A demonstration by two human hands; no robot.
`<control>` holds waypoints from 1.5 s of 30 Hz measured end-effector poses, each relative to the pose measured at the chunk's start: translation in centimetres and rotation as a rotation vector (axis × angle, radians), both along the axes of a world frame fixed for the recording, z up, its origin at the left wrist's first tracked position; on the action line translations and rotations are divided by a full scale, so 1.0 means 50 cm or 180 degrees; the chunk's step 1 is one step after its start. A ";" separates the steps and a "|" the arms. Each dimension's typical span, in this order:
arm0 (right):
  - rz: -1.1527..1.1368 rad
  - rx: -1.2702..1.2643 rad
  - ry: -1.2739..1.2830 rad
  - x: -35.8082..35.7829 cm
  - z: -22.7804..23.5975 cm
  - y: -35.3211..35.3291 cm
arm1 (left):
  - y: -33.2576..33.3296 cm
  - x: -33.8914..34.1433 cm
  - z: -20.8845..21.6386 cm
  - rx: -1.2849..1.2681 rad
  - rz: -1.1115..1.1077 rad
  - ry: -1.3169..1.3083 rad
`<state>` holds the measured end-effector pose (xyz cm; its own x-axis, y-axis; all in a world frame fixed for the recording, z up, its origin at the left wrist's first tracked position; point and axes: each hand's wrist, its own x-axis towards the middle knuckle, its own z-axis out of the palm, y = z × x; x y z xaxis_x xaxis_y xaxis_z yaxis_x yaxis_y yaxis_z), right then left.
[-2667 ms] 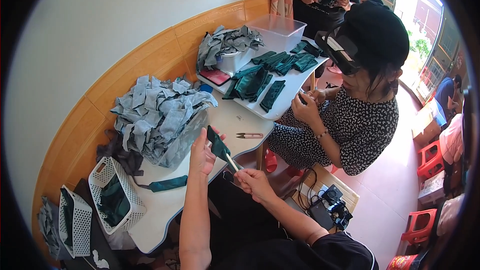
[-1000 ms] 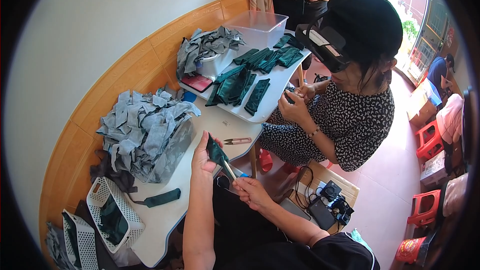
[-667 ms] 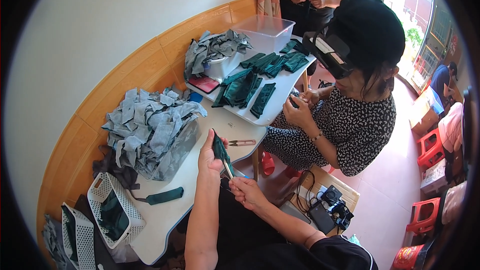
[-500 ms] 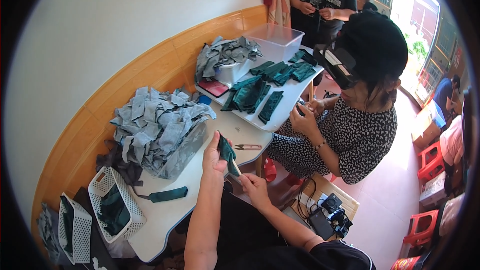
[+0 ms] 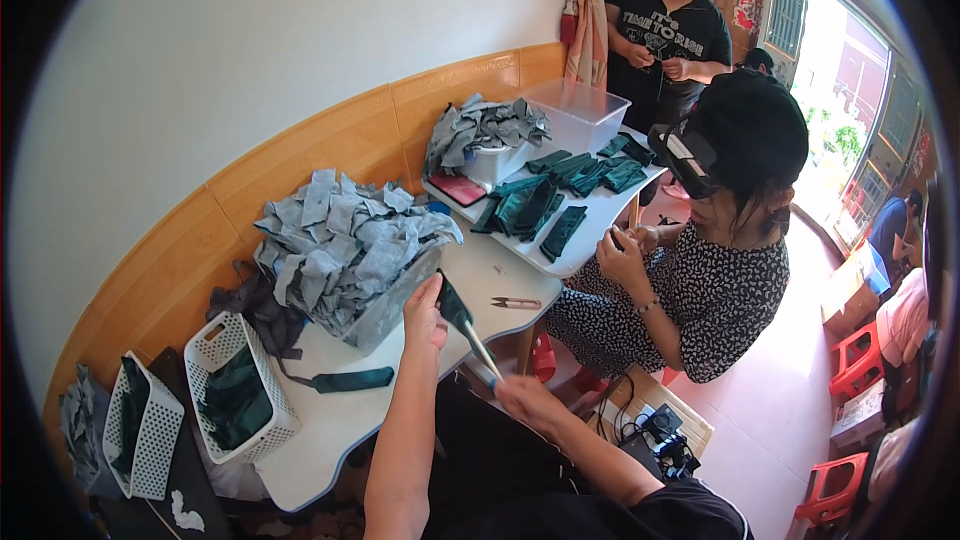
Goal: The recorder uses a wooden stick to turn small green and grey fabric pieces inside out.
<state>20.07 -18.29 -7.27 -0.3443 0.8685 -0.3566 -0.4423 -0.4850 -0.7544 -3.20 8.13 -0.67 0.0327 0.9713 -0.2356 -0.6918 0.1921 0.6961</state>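
Green cloth [image 5: 455, 304] slants down from the left hand [image 5: 426, 318], whose thumb and fingers are clamped on its upper end. Pale, a stick [image 5: 480, 348] runs from the cloth's lower part to the right hand [image 5: 527, 400], whose fingers are together on its near end; that hand is slightly blurred, so I cannot tell how firm the grip is. Both are held in the air at the front edge of the tabletop [image 5: 310, 460], between the tub [image 5: 400, 292] of grey scraps [image 5: 335, 245] and the snips [image 5: 516, 303], which lie near the right edge.

A hard or crooked push on the stick could bunch the cloth or strain it at the tip, whose place inside is hidden. Too loose a left pinch could let the cloth slide off and fall past the front edge. The left forearm [image 5: 402, 430], just beside the green strip [image 5: 352, 380], might sweep it off if it swings wide
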 end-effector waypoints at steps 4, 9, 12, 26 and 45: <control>0.0365 0.0045 -0.1400 0.111 -0.047 -0.086 | -0.090 -0.035 0.066 0.0059 -0.0178 0.0277; -0.1522 0.2202 -0.1806 0.034 0.116 0.099 | -0.128 -0.022 0.127 0.0110 -0.0505 0.0105; -0.0875 0.1705 -0.1613 -0.027 0.181 0.129 | -0.159 -0.053 0.141 -0.0070 -0.0595 0.0123; -0.1384 0.0261 0.0437 0.073 0.038 0.221 | -0.130 -0.165 -0.040 -0.0342 -0.0370 -0.0048; -0.2036 -0.0125 0.1552 0.057 -0.062 0.354 | -0.067 -0.121 -0.134 -0.0207 0.0282 -0.0098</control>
